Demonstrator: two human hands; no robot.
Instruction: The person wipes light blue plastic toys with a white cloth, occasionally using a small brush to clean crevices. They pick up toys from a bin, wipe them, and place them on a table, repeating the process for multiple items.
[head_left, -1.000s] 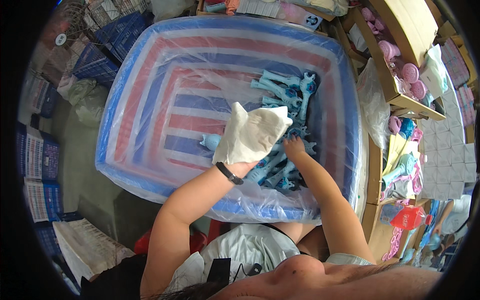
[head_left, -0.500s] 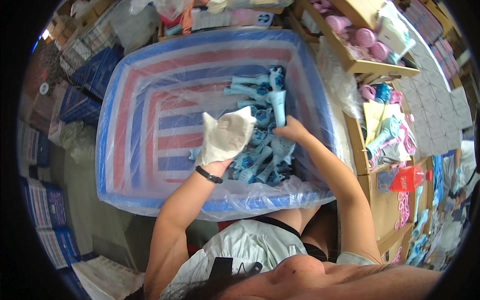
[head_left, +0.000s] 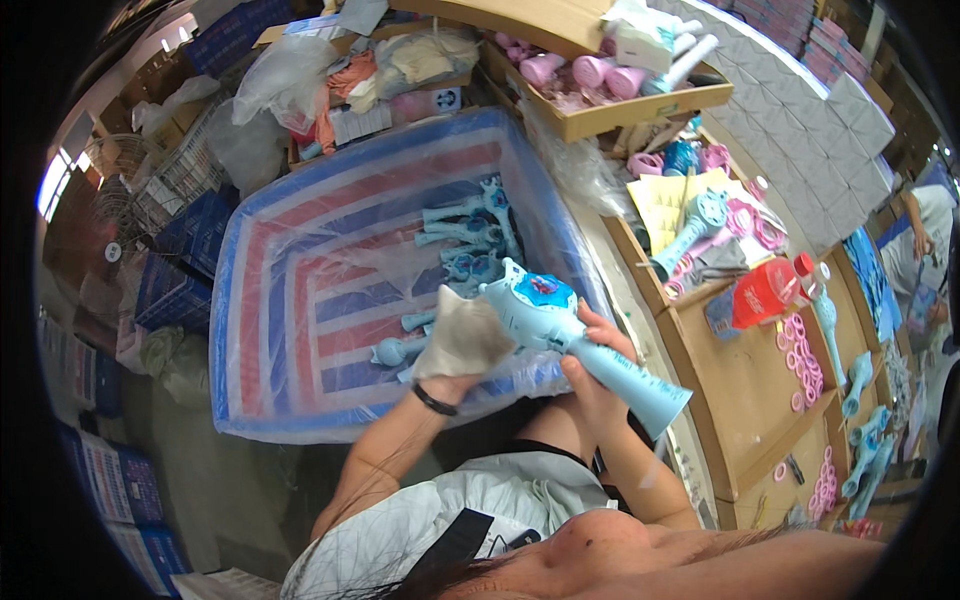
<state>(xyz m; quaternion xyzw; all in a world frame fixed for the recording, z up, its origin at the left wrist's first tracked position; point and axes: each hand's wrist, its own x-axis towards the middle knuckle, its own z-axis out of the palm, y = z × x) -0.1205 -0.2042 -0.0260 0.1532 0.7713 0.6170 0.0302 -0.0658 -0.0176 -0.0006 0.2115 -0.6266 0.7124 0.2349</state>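
A light blue toy wand [head_left: 625, 376] with a round head and a blue and red centre is held up over the near right side of the bin. My right hand [head_left: 597, 390] wraps its handle, the flared end pointing lower right. My left hand [head_left: 447, 387] carries a white cloth [head_left: 463, 335] that covers its fingers, against or very near the wand's head. More light blue wands [head_left: 470, 235] lie in the right part of the large striped bin [head_left: 240, 330], which is lined with clear plastic.
Along the right stand cardboard trays [head_left: 735, 425] with pink rings [head_left: 800, 360], a red-labelled bottle [head_left: 765, 295] and another blue wand [head_left: 690, 235]. A box of pink parts [head_left: 590, 75] is at the back right. Blue crates [head_left: 180, 250] stand left. Another person [head_left: 925, 235] is at far right.
My right hand has lifted a wand out of the bin and toward me. My left hand with the cloth has come down beside its head. The view has shifted to the right.
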